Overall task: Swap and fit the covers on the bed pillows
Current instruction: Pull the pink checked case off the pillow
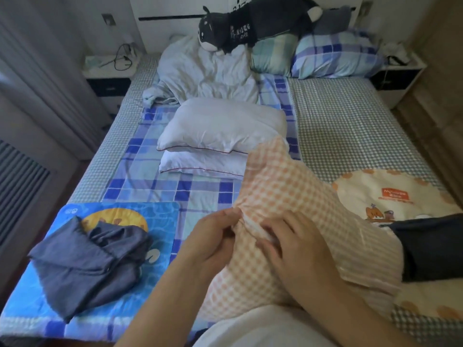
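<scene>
**Orange gingham cover pinched at its gathered edge**

A plump pillow in a soft orange-and-white checked cover (288, 211) is held upright against the near edge of the bed. Its puckered fabric edge is pinched by the curled fingers and thumb of the left hand (215, 236), while the right hand (298, 249) is laid flat just beside that pinch, its fingers straight and pressed on the cloth. Beyond the grip, two bare white pillows (220, 136) with thin dark piping are stacked on a blue plaid sheet (150, 176). To the left of the grip, crumpled dark grey cloth (87, 261) is heaped on a glossy blue printed mat (160, 221). To the right, a cream cover with a cartoon print (390, 194) is spread flat.
</scene>
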